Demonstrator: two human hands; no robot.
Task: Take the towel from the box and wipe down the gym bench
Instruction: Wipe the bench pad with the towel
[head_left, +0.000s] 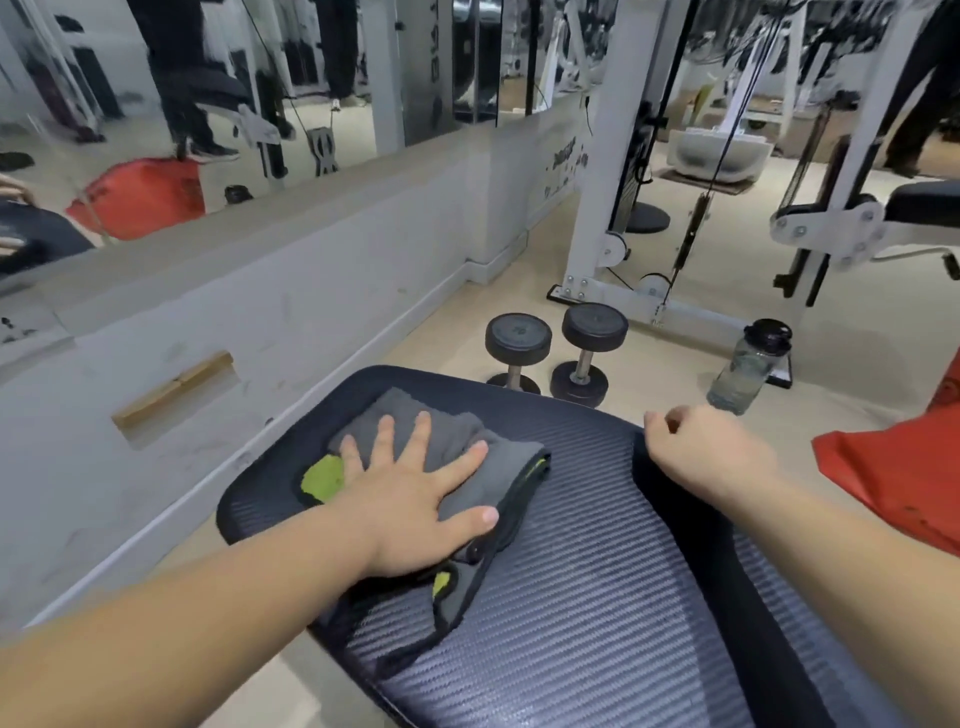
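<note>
On the bench (597, 597), toward its left end, the left hand (410, 509) presses flat with fingers (421, 436) spread on the grey towel (467, 441). Further right, the right hand (711, 452) rests at the bench's far edge, fingers seemingly curled over it.

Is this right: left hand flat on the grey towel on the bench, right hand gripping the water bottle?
Not quite. In the head view the left hand is flat on the grey towel on the bench, but the right hand rests curled on the bench's far edge. The water bottle stands untouched on the floor.
</note>
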